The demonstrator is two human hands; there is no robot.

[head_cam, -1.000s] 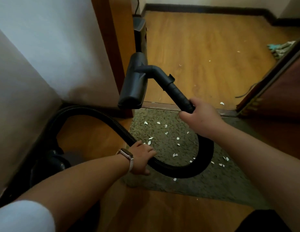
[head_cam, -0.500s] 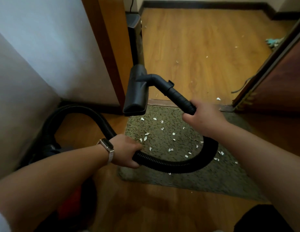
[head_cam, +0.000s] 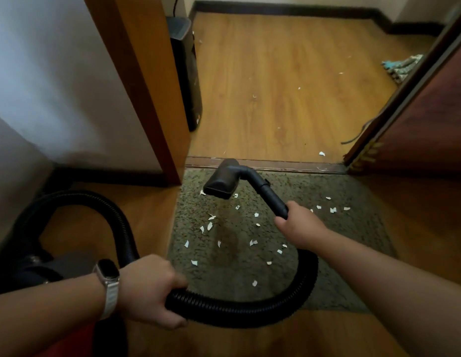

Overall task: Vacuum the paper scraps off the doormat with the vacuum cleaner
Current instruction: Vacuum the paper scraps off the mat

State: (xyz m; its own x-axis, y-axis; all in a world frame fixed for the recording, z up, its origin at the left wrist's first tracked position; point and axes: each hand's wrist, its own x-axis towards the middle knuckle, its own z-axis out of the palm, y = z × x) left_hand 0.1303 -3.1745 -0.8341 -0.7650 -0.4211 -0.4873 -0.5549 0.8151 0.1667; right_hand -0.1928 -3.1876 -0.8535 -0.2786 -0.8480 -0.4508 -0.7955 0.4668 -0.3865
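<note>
1. The right grip point(head_cam: 300, 225) is curled tight round the near end of the black rigid wand point(head_cam: 270, 197), fingers wrapped underneath.
2. The left grip point(head_cam: 149, 289) is closed round the ribbed black hose point(head_cam: 250, 307), with a smartwatch point(head_cam: 108, 276) on a pale band at the wrist.
3. The wand angles up and far-left to the brush nozzle point(head_cam: 221, 180), which hangs tilted over the far left part of the doormat point(head_cam: 340, 228). Whether it touches the pile cannot be told.
4. The hose sags in a loop between the two grips, then arches left to the dark vacuum cleaner body point(head_cam: 51, 269) on the floor.
5. White paper scraps point(head_cam: 210, 226) lie scattered across the doormat, mostly near of the nozzle, a few right of the right grip.
6. Beyond the threshold strip point(head_cam: 275, 166), more scraps dot the wooden floor point(head_cam: 275, 73).
</note>
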